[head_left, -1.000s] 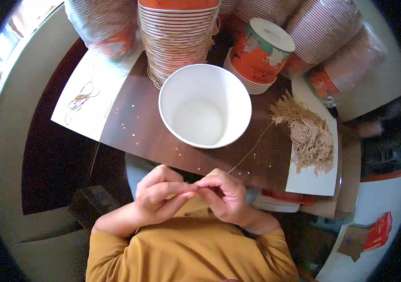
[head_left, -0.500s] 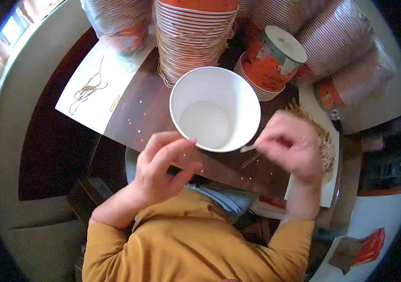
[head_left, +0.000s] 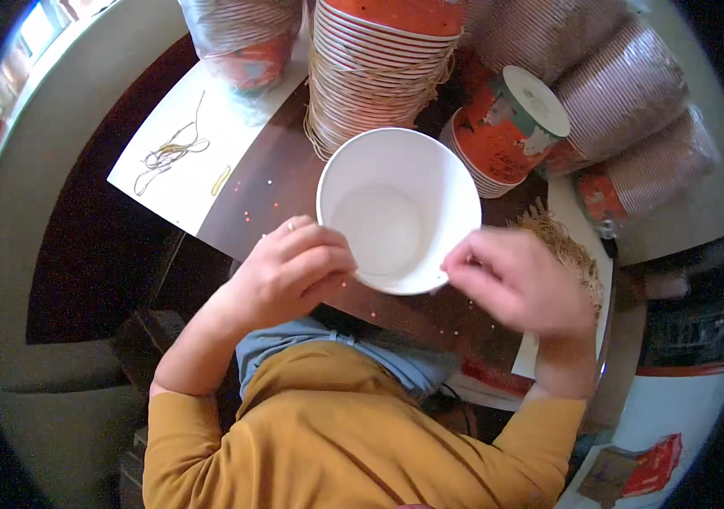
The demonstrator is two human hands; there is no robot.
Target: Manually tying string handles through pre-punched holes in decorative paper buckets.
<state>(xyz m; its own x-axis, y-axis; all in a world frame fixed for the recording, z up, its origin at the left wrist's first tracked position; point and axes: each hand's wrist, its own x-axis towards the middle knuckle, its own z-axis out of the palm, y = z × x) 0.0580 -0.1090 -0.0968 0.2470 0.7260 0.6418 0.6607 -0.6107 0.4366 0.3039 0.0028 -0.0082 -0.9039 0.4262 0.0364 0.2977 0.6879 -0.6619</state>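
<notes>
A white-lined paper bucket (head_left: 400,157) stands at the table's near edge, its mouth tilted up toward me, with nothing inside. At the near left of its rim my left hand (head_left: 294,267) is closed, the fingertips pinching the edge. My right hand (head_left: 519,280) is pinched at the near right of the rim, slightly blurred. A thin tan cord with a pale tip showed in its fingers a moment ago; now the fingers mostly hide it. A bundle of similar tan cords (head_left: 578,259) lies on white paper beyond that hand.
Behind the bucket rises a tall stack of paper buckets (head_left: 379,76) strung with cords. A shorter orange-and-green stack (head_left: 493,140) stands to its right. Wrapped bucket stacks (head_left: 621,81) lie at the back right. Loose dark cords (head_left: 171,157) rest on white paper at left.
Both hands have come to the bucket's rim; the left fingers have closed from a looser curl. My right hand has moved in with the cord. The whole view has shifted slightly.
</notes>
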